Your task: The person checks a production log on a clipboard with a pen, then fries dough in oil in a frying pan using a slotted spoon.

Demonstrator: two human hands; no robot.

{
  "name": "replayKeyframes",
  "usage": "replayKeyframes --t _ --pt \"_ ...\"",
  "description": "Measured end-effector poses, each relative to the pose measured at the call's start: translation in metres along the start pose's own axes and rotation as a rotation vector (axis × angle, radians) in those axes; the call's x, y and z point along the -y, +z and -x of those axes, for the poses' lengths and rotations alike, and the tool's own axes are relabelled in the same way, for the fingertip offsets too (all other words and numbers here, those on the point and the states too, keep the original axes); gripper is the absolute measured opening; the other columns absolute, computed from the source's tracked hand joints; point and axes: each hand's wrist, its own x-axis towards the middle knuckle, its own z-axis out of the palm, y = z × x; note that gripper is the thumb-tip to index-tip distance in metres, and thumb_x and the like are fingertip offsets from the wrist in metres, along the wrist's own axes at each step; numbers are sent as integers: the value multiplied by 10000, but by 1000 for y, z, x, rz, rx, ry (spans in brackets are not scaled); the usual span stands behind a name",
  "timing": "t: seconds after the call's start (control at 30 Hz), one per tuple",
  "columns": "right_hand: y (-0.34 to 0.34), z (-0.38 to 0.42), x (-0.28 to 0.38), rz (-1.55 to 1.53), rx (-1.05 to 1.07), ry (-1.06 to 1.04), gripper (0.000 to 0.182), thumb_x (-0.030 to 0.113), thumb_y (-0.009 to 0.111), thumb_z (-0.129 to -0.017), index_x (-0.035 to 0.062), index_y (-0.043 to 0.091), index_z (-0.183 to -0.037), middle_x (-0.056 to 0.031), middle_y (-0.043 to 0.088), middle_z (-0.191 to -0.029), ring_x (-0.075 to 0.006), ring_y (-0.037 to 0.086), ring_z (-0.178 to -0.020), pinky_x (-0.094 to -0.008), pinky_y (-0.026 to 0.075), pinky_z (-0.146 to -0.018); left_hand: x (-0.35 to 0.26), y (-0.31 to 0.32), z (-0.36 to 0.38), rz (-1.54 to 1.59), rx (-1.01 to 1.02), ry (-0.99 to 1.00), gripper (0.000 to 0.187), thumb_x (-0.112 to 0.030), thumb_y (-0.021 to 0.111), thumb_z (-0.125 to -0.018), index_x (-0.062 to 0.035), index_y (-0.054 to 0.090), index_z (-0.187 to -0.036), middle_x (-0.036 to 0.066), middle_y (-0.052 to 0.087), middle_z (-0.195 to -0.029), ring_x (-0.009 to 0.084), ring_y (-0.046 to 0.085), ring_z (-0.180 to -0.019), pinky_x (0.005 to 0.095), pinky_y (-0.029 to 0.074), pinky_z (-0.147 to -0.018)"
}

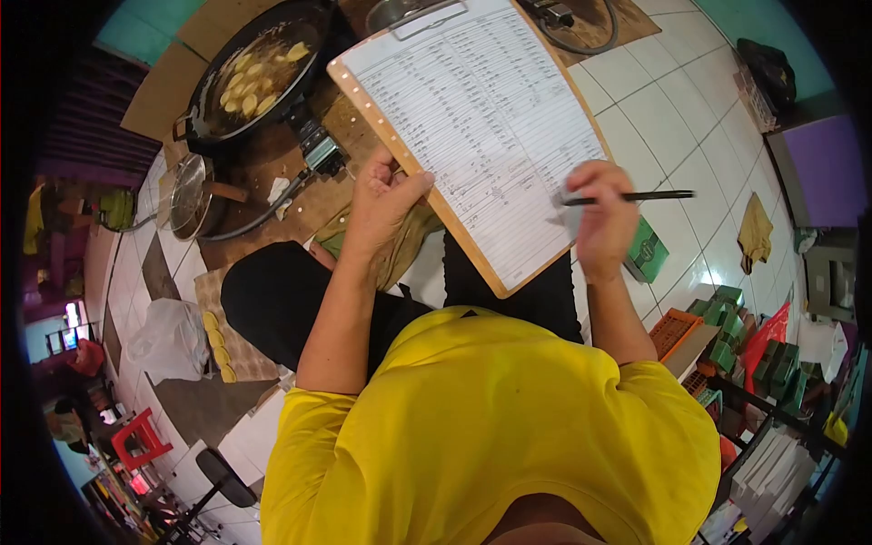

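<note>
My left hand point(389, 195) grips the left edge of a brown clipboard point(400, 150), its thumb on top of the paper. A sheet of lined paper point(490, 118) covered with handwritten columns lies under the clipboard's metal clip. Over the sheet's lower right part, my right hand point(604, 213) is closed on a black pen point(649, 195), which points out to the right. That hand is slightly blurred, and the pen's writing tip is hard to make out.
A black wok point(213, 136) with yellow pieces in oil sits at upper left, by a burner valve point(318, 150) and hose. Nearby are a strainer point(189, 195), a plastic bag point(170, 339), a green box point(647, 252), an orange crate point(674, 332) and a cloth point(755, 233).
</note>
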Motion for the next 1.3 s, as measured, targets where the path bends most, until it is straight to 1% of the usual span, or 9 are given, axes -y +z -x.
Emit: replayKeyframes --t 0.2,0.4,0.57,0.63,0.73,0.9,1.0,1.23,1.3 --pt "-55 33 4 -64 -783 236 268 213 422 -969 -1 566 -1041 -88 572 -994 -154 523 -875 -291 417 -783 5 -6 2 -49 5 -4 319 8 600 -795 -10 539 -1107 63 621 -986 99 600 -800 215 491 -663" --pt "-46 74 -2 -375 -411 761 379 282 506 -961 1 487 -1214 -40 597 -1028 -128 568 -873 -274 456 -781 2 -1 4 -73 10 -23 335 -1 604 -792 -8 530 -1118 89 623 -1004 127 615 -836 245 521 -712" --pt "-29 96 2 -499 -500 732 359 205 547 -938 16 466 -1232 -77 586 -1173 -167 575 -1063 -318 464 -917 -10 1 25 -166 70 -94 390 -23 611 -802 -14 502 -1177 107 612 -1068 149 617 -896 263 532 -746" --pt "-31 90 -17 -564 -606 660 390 204 553 -933 16 450 -1258 -80 576 -1204 -172 582 -1067 -336 476 -905 -27 5 3 -262 143 -11 527 -71 608 -845 -25 402 -1327 144 547 -1196 177 612 -954 253 517 -764" --pt "-127 97 -37 -605 -772 483 290 175 567 -925 53 488 -1175 -53 580 -1104 -151 564 -993 -295 482 -838 -20 50 -17 -284 197 136 606 -92 571 -898 -71 285 -1433 166 442 -1329 213 596 -1021 245 499 -812" --pt "-246 231 -68 -357 -1311 360 208 181 554 -935 132 481 -1124 -14 541 -958 -135 499 -766 -270 455 -677 -13 41 -1 -335 98 58 524 -93 550 -916 -39 346 -1395 123 506 -1260 168 594 -985 247 488 -821" --pt "-276 270 -79 -268 -1552 334 225 188 538 -944 130 463 -1148 -13 540 -974 -140 511 -798 -281 461 -681 -11 35 0 -337 82 35 501 -98 553 -917 -36 372 -1380 108 521 -1241 148 593 -975 241 477 -821" --pt "-319 307 -128 -195 -1686 561 264 203 489 -957 79 463 -1188 -90 576 -955 -193 588 -782 -341 505 -689 -3 40 -1 -358 88 -7 459 -106 564 -915 -35 428 -1347 103 535 -1222 129 589 -966 227 464 -812" --pt "-304 293 -113 157 -1858 559 319 220 448 -967 36 466 -1227 -124 582 -1038 -236 599 -877 -351 502 -756 -3 36 1 -369 69 -11 450 -106 566 -913 -37 440 -1340 102 540 -1217 130 589 -966 231 464 -814"
